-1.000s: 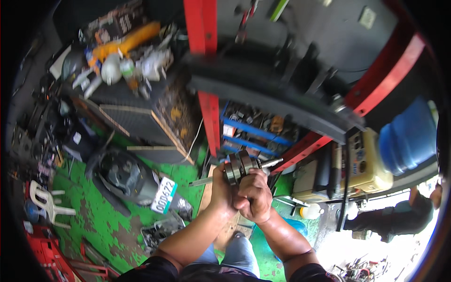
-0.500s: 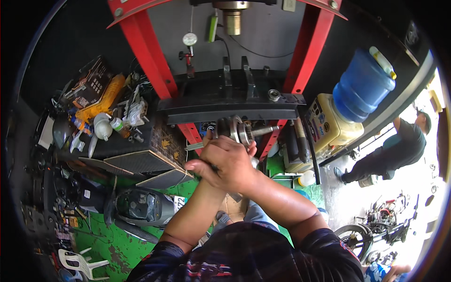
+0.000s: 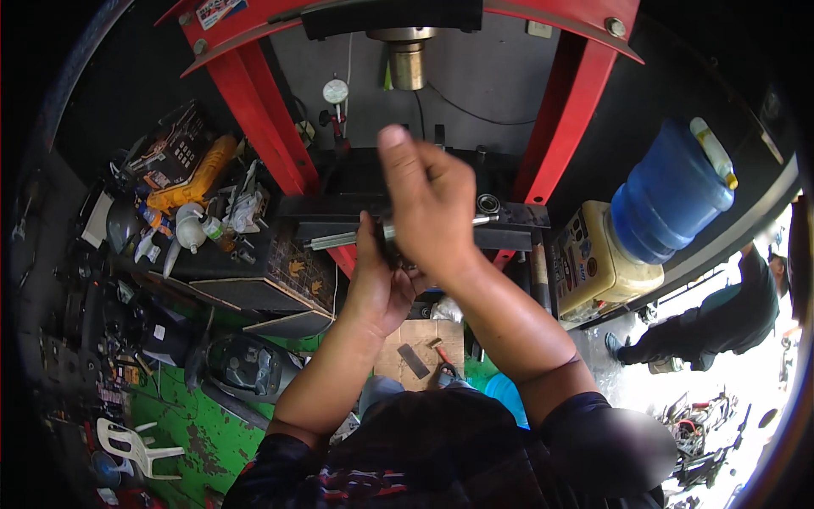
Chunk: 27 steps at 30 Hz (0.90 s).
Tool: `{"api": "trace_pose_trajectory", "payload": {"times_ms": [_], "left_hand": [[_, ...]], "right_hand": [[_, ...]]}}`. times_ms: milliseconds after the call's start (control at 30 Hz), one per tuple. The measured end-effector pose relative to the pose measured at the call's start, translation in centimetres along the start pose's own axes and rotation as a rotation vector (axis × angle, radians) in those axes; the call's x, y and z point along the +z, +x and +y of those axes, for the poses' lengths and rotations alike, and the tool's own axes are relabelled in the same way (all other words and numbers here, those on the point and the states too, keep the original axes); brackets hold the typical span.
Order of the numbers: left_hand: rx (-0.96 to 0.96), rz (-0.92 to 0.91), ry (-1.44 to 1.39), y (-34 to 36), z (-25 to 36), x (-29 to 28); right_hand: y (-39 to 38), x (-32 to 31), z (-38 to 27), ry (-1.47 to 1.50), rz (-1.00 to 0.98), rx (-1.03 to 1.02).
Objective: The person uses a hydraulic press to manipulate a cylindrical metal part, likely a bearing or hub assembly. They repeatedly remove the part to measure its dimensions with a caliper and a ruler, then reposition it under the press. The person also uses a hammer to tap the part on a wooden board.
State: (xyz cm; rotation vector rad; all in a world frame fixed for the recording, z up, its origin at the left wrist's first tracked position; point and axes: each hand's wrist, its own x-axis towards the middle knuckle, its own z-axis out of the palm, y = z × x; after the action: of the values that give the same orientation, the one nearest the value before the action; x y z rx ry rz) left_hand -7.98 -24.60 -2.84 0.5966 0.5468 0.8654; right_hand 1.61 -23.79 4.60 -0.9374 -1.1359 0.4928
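Note:
My left hand [image 3: 379, 288] cups a metal crankshaft [image 3: 332, 241] from below, its thumb up along the near side. The shaft lies sideways, with one end out to the left and the other out to the right, in front of a press table. Above its middle is my right hand [image 3: 432, 204], blurred, with the thumb raised and the other fingers largely hidden. It covers most of the crankshaft's centre. Whether it touches the metal cannot be made out. On the press beam [image 3: 517, 215] just beyond sits a small ring-shaped bearing [image 3: 488, 204].
A red press frame [image 3: 570, 110] rises around the work, its ram [image 3: 407, 66] overhead. A dial gauge [image 3: 336, 92] stands behind. At left is a cluttered bench [image 3: 292, 270]; at right, a blue water jug [image 3: 670, 191]. Cardboard [image 3: 398, 339] and a hammer [image 3: 441, 349] lie below.
My right hand has come up off my left hand and moved farther forward, thumb raised. The crankshaft has tilted somewhat, and the view has shifted.

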Motion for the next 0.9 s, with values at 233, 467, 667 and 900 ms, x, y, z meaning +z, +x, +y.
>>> {"api": "trace_pose_trajectory", "payload": {"times_ms": [233,467,667,900], "left_hand": [[-0.018,-0.045,0.405,2.0,3.6,-4.4],[-0.034,-0.105,0.844,-5.7,7.7,-16.0],[-0.123,0.585,0.935,-12.8,3.6,-35.3],[-0.517,0.746,0.985,-17.8,-1.8,-44.1]], "right_hand": [[5.0,0.0,2.5,0.214,0.196,-0.005],[9.8,1.1,9.2,0.165,0.233,-0.201],[11.7,2.4,14.4,0.082,0.285,-0.309],[11.7,2.3,16.7,0.067,0.271,-0.234]]}}
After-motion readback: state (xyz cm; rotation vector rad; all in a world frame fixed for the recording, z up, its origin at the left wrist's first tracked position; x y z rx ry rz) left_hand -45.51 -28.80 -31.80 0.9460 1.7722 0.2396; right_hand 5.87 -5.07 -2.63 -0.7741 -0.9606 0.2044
